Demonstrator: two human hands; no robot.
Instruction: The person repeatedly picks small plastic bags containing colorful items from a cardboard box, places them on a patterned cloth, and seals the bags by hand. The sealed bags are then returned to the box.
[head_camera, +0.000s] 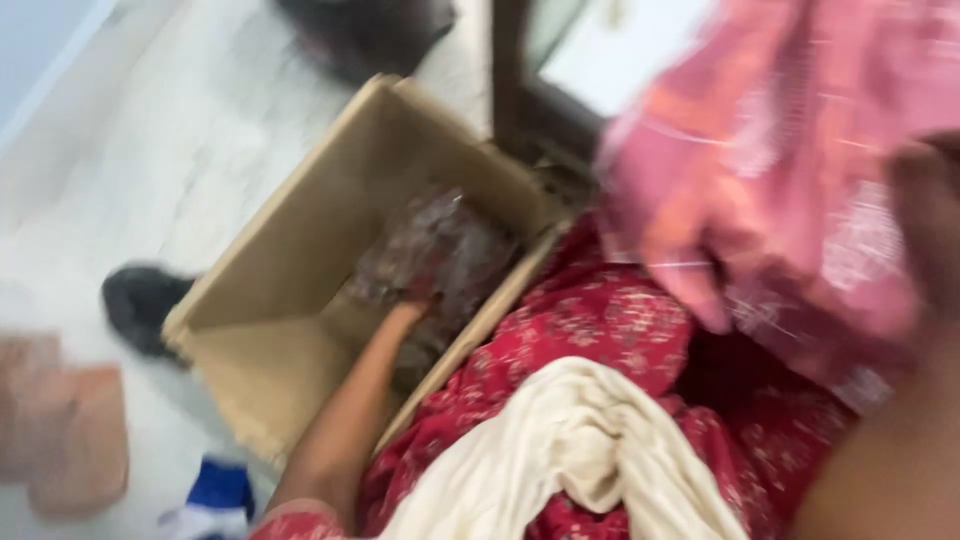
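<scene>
My left hand (415, 290) reaches down into an open cardboard box (300, 240) and grips a dark brownish patterned cloth (440, 250) lying in it. My right hand (925, 215) is raised at the right edge, blurred, and holds up a pink checked cloth (780, 150). Below it lies a red printed cloth (590, 330) with a cream cloth (570, 450) draped over it.
The box stands on a pale floor (150, 150). A dark shoe-like object (140, 300) lies by the box's left corner, a reddish blurred object (70, 430) at far left, a blue and white item (215, 495) at the bottom. A dark frame (510, 90) rises behind.
</scene>
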